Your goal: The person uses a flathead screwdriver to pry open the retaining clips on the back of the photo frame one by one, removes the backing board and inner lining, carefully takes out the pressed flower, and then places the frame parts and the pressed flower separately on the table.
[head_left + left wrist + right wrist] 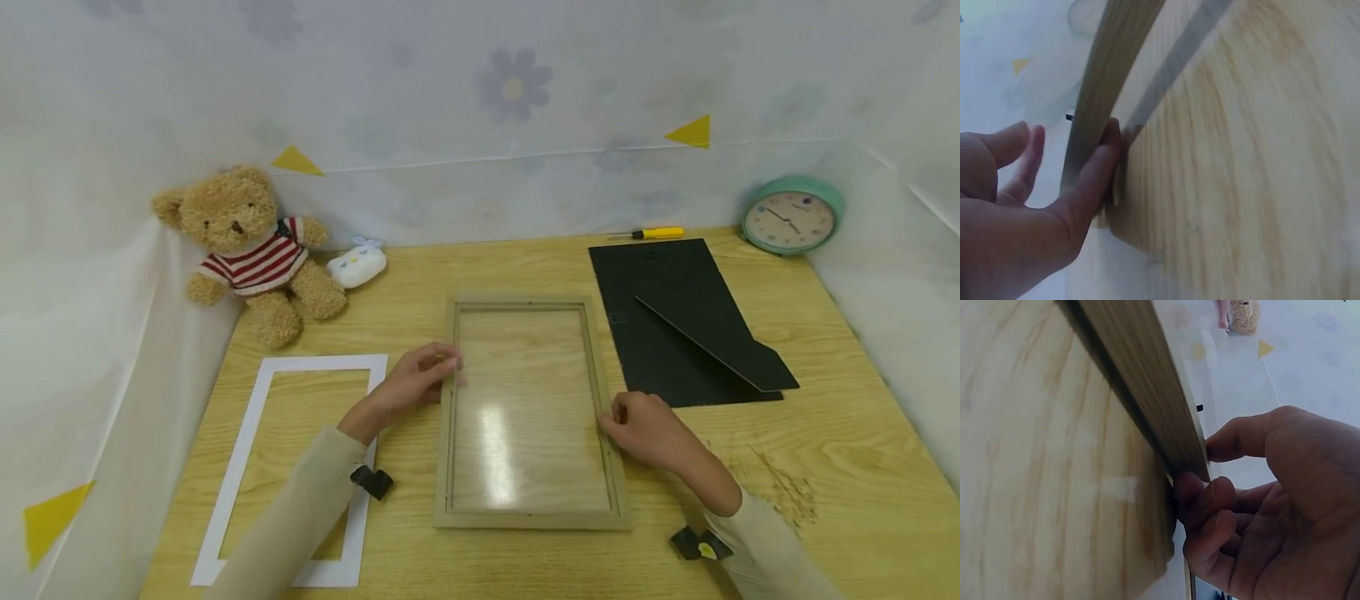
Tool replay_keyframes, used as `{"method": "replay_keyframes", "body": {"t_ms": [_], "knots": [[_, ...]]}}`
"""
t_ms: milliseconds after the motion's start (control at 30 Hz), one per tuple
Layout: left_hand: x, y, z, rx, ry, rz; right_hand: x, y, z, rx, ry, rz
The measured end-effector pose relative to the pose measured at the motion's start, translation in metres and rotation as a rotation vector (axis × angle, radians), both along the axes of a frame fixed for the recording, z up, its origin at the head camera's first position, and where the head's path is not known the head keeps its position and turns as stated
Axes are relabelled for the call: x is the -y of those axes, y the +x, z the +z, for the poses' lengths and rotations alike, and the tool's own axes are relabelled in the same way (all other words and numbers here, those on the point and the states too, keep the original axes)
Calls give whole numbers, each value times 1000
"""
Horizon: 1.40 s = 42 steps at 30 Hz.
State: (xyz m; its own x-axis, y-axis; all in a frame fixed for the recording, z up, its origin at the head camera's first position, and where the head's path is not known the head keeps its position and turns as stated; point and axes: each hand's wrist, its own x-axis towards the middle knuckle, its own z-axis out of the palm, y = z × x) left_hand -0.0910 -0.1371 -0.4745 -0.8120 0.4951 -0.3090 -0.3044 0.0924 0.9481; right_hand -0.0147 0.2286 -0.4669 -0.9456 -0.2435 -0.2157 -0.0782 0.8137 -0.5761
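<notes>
A wooden picture frame (532, 521) with a clear pane lies face-on in the middle of the head view. My left hand (412, 379) is at its left edge; in the left wrist view one digit (1094, 172) reaches along the frame's underside, while other fingertips (1025, 134) stand on the opposite side. At the right edge, my right hand (648, 429) pinches the frame between the thumb and curled fingers (1210, 534). The left wrist view shows a gap between the frame's side (1100, 81) and the wooden table.
To the left lies a white mat border (240, 467), partly beneath my left sleeve. A black backing board (660, 350) with its stand, a yellow screwdriver (660, 233) and a green clock (791, 221) are at the right. A teddy bear (255, 267) and small white plush (358, 265) sit back left.
</notes>
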Motion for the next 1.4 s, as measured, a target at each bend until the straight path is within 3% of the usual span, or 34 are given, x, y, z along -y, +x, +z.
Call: {"method": "replay_keyframes", "body": {"t_ms": [233, 400, 533, 733, 900, 1067, 1400], "knots": [[-4, 11, 9, -207, -226, 5, -1, 8, -4, -12, -7, 3], [-7, 19, 14, -302, -308, -11, -2, 16, -4, -9, -18, 9], [-6, 24, 16, -249, -318, -20, -2, 21, -3, 6, -20, -2], [-7, 29, 21, -84, -167, -83, -3, 36, -2, 39, -18, -13], [-7, 29, 24, -33, -138, -161, -1, 50, -1, 56, -10, -27], [-6, 29, 27, -18, -102, -232, 2, 64, 1, 80, 9, -57], [15, 25, 46, -97, -88, -255, 0, 70, 3, 94, 28, -67]]}}
